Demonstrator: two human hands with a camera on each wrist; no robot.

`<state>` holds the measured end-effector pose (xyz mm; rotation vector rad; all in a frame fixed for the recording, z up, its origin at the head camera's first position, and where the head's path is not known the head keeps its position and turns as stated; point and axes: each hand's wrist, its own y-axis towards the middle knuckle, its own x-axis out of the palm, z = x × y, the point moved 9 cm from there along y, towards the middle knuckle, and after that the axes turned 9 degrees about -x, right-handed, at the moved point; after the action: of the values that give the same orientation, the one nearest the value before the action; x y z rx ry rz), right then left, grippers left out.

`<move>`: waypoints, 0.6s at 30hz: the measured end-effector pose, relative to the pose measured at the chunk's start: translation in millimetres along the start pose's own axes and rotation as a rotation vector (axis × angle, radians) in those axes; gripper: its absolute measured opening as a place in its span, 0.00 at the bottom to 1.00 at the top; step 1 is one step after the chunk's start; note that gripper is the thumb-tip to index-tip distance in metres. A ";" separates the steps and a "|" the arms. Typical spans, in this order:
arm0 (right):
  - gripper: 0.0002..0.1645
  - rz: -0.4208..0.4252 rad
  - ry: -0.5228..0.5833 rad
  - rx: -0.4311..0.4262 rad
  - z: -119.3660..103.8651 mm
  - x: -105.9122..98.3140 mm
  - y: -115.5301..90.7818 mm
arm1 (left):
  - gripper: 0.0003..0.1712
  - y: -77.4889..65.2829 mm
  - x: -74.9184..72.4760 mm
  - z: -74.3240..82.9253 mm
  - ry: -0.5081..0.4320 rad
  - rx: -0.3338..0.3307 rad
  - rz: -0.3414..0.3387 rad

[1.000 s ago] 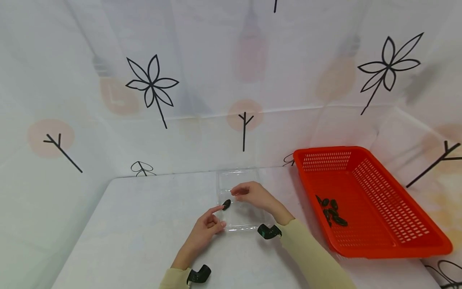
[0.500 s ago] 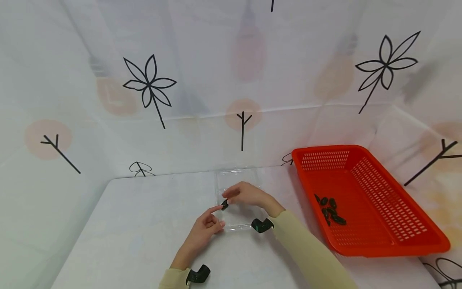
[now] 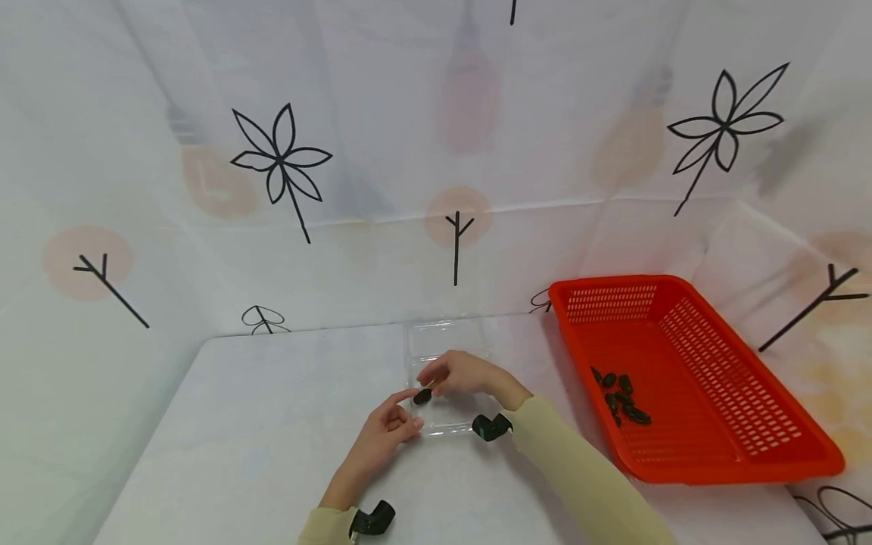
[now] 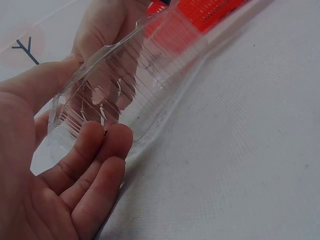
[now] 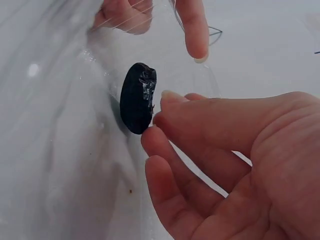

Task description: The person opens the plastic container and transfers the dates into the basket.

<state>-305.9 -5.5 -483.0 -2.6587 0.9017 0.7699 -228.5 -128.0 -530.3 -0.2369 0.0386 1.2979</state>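
A clear plastic hinged box [image 3: 450,430] lies open on the table, its lid tipped back toward the wall. Inside, near the left side, sits a dark oval piece [image 3: 422,396], shell-like, with a glossy uneven edge in the right wrist view; its exact kind is unclear. My left hand [image 3: 383,435] holds the box's front-left side, curled fingers [image 4: 90,137] against the outer wall and index finger over the rim close to the piece. My right hand [image 3: 470,373] reaches over the box, its loosely bent fingertips [image 5: 152,137] beside the piece's edge and not wrapped round it.
At the right, a red plastic basket [image 3: 681,386] with slotted sides holds several similar dark oval pieces [image 3: 635,414] by its left wall. The table [image 3: 259,439] has a white cloth, and a patterned white curtain [image 3: 381,265] rises along its back edge.
My right hand has come left and down to the dark piece, which has turned from steeply tilted to flatter and shifted slightly toward me. My left hand keeps its place on the box.
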 end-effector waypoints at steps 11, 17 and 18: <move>0.19 -0.004 -0.037 0.007 6.3 12.7 8.4 | 0.30 -0.6 -1.4 -2.0 0.014 -0.010 0.007; 0.17 0.013 -0.075 0.009 4.9 14.6 11.3 | 0.30 0.0 -0.9 -1.6 0.015 -0.008 0.003; 0.16 0.011 -0.085 0.016 4.8 14.6 11.9 | 0.30 -0.1 -0.5 -1.4 0.012 -0.004 -0.001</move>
<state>-305.4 -20.3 -495.6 -2.5878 0.8979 0.8667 -228.4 -128.8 -531.5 -0.2475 0.0461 1.2959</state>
